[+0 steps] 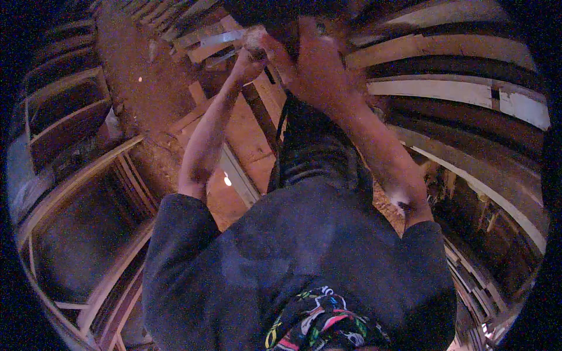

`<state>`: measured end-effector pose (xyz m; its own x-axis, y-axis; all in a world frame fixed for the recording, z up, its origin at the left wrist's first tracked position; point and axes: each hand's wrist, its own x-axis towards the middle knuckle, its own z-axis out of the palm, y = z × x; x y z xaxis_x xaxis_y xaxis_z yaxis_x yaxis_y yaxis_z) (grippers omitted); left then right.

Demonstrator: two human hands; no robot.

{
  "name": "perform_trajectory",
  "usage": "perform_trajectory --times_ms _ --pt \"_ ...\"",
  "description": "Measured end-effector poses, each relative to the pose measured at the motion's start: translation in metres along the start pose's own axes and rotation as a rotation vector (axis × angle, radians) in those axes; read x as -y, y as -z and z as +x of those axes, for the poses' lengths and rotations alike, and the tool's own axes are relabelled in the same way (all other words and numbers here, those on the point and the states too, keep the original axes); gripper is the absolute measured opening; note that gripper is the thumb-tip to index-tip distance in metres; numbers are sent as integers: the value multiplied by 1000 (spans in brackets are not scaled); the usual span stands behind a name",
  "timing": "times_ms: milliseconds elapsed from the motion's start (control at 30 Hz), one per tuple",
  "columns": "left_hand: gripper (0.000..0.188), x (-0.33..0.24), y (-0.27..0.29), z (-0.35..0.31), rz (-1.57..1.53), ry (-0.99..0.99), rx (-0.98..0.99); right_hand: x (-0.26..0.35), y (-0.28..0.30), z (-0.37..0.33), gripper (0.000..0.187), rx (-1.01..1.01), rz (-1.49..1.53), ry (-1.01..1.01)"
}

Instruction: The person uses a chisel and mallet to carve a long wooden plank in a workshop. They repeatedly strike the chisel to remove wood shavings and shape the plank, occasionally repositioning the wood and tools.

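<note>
Left of the stacked boards (433,50), a dark object (281,13) lies just beyond a person's left hand (256,51) and right hand (322,67), the right nearer the boards; shadow leaves finger state and the object's long axis impossible to tell.

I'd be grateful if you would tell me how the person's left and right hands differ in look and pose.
The right hand looks broader in this view than the left hand. The left hand comes in on a forearm slanting up to the right, the right hand on one slanting up to the left. Both are bare and raised near a dark shape; what either holds is unclear.
</note>
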<state>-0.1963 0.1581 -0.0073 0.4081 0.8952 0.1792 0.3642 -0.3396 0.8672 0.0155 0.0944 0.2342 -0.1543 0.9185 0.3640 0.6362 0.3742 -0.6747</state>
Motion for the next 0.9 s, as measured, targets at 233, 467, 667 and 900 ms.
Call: perform_trajectory --times_ms 233,467,667,900 --pt "39 -7 -2 -6 59 27 65 -6 15 1 53 388 -161 -103" --pt "21 -37 -9 6 -276 51 -136 -12 7 -22 58 461 -190 -302" --pt "20 5 15 44 -255 534 -219 -29 37 -61 47 343 176 -355" --pt "20 -71 22 30 -98 179 -48 7 75 -87 42 287 397 -771"
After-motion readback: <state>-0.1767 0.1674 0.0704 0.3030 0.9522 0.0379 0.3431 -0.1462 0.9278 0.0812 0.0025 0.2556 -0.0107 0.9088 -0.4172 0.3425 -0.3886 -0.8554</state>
